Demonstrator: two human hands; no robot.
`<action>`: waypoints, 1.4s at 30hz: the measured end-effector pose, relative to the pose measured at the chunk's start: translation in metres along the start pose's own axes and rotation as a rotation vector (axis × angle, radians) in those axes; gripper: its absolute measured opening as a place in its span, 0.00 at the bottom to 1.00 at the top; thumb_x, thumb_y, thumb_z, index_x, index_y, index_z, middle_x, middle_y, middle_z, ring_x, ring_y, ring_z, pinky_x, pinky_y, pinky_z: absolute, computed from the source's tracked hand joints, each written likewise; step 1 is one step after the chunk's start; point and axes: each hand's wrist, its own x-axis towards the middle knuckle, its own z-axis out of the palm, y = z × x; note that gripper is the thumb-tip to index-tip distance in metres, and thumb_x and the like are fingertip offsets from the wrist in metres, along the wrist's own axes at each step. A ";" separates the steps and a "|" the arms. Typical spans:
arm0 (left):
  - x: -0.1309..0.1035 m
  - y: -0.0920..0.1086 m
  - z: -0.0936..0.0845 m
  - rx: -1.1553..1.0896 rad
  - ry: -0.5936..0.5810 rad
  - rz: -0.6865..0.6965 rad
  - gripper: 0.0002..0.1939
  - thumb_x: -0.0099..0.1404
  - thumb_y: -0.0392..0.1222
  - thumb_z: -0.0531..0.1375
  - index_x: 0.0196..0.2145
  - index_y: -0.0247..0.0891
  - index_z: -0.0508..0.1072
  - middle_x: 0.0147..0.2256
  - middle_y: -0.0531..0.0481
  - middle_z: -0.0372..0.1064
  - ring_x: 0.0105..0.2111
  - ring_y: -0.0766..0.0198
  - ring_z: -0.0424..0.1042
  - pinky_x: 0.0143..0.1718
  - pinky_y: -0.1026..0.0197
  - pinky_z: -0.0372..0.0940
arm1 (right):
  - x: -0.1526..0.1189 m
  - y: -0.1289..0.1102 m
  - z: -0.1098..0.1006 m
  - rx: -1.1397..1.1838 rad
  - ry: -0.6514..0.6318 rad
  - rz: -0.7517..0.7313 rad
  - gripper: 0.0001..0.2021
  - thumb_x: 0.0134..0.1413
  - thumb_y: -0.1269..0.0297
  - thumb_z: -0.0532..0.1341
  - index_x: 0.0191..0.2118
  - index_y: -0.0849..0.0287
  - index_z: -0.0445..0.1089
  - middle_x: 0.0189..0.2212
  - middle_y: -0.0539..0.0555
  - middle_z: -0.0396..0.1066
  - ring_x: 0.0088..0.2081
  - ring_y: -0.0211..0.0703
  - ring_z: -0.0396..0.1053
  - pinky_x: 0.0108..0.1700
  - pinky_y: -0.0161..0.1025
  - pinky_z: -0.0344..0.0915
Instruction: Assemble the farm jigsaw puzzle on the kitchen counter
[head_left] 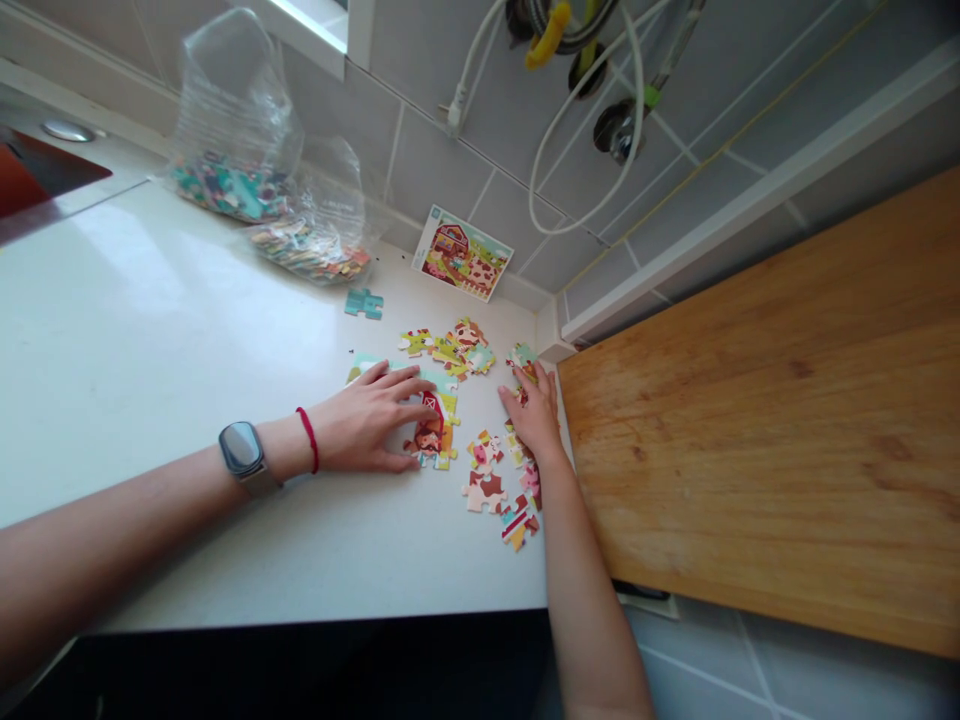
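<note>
My left hand (371, 415) lies spread over a partly joined jigsaw puzzle (444, 405) showing a red barn, and covers much of it. Over at the right, my right hand (534, 410) reaches down with fingers apart onto loose puzzle pieces (520, 354) by the wooden board. Its fingers touch or hover over them; I cannot tell which. A brown-and-white piece (486, 492) and a red-striped piece (519, 522) lie below, among several others. Behind the joined part is a heap of puzzle pieces (459, 350). A picture card (463, 255) of a farm leans against the tiled wall.
Two clear plastic bags of puzzle pieces, a larger bag (232, 185) and a smaller bag (319, 250), stand at the back left. Near them lies a teal piece (364, 304). A wooden board (765, 400) borders the right side. White cable (536, 190) hangs from the wall.
</note>
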 end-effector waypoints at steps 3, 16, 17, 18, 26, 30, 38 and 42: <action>0.000 0.002 -0.003 -0.015 0.010 0.004 0.27 0.63 0.60 0.68 0.57 0.50 0.77 0.65 0.42 0.68 0.69 0.33 0.57 0.68 0.28 0.51 | -0.002 -0.002 0.000 -0.014 -0.103 -0.004 0.26 0.64 0.49 0.63 0.63 0.52 0.75 0.76 0.60 0.51 0.78 0.70 0.34 0.73 0.76 0.39; 0.001 0.002 -0.005 0.000 0.028 -0.032 0.26 0.67 0.62 0.64 0.57 0.49 0.76 0.64 0.43 0.69 0.67 0.37 0.61 0.67 0.32 0.55 | -0.005 -0.026 -0.019 0.169 -0.237 -0.151 0.21 0.68 0.55 0.61 0.62 0.51 0.76 0.64 0.58 0.72 0.73 0.58 0.58 0.73 0.64 0.54; 0.001 0.001 -0.005 0.011 0.028 -0.038 0.28 0.67 0.63 0.64 0.59 0.48 0.75 0.64 0.42 0.68 0.68 0.37 0.61 0.67 0.32 0.55 | -0.006 -0.028 -0.020 0.199 -0.243 -0.158 0.20 0.68 0.56 0.61 0.61 0.51 0.76 0.62 0.57 0.74 0.71 0.56 0.62 0.72 0.61 0.58; 0.001 0.001 -0.005 0.018 0.031 -0.046 0.30 0.67 0.64 0.64 0.60 0.47 0.74 0.65 0.40 0.67 0.68 0.36 0.60 0.68 0.32 0.54 | -0.007 -0.030 -0.021 0.234 -0.250 -0.163 0.19 0.67 0.56 0.62 0.60 0.51 0.77 0.60 0.57 0.76 0.68 0.55 0.67 0.71 0.59 0.61; 0.001 -0.003 -0.004 0.057 0.048 -0.094 0.41 0.67 0.67 0.62 0.68 0.40 0.65 0.66 0.35 0.66 0.71 0.34 0.56 0.69 0.33 0.53 | -0.011 -0.036 -0.010 0.226 -0.097 -0.236 0.15 0.62 0.59 0.67 0.52 0.55 0.81 0.52 0.59 0.81 0.55 0.52 0.77 0.63 0.52 0.70; 0.000 -0.001 -0.003 0.091 0.018 -0.122 0.44 0.67 0.69 0.62 0.69 0.38 0.64 0.68 0.33 0.63 0.70 0.32 0.56 0.68 0.31 0.53 | -0.007 -0.028 -0.003 0.115 -0.048 -0.187 0.18 0.58 0.58 0.70 0.52 0.58 0.81 0.57 0.63 0.77 0.61 0.57 0.71 0.68 0.58 0.63; 0.000 -0.001 -0.002 0.129 0.026 -0.123 0.39 0.68 0.68 0.62 0.67 0.42 0.68 0.68 0.36 0.64 0.69 0.35 0.59 0.68 0.31 0.55 | -0.003 -0.019 -0.008 0.172 -0.094 -0.189 0.19 0.54 0.69 0.64 0.51 0.54 0.82 0.54 0.58 0.80 0.57 0.56 0.75 0.66 0.56 0.66; 0.000 -0.002 -0.002 0.125 0.032 -0.115 0.36 0.69 0.68 0.61 0.65 0.43 0.69 0.67 0.37 0.64 0.69 0.36 0.60 0.67 0.32 0.55 | -0.003 -0.020 -0.014 0.251 -0.168 -0.246 0.24 0.50 0.74 0.61 0.53 0.54 0.80 0.53 0.58 0.78 0.57 0.54 0.74 0.66 0.54 0.65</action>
